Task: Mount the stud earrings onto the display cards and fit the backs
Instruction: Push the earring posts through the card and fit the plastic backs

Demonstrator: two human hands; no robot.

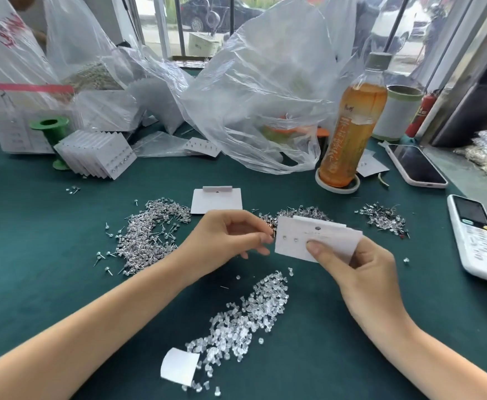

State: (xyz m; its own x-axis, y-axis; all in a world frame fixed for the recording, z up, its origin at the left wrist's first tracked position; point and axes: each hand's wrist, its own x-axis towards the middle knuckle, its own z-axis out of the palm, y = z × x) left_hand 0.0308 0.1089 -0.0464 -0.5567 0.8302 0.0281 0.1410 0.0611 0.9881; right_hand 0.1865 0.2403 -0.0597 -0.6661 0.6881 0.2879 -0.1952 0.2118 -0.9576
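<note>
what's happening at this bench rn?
A person is carding stud earrings. The right hand holds a white display card with two studs already in it; the left hand pinches something small at the card's left edge. Loose studs and clear backs lie piled on the green table.

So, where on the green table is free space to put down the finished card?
Bare cloth lies at the near left, between the stud pile and the left forearm, and at the near right below the white phone. A strip is free in front of the card stack. It is crowded between the hands, around the clear backs and bottle.
</note>
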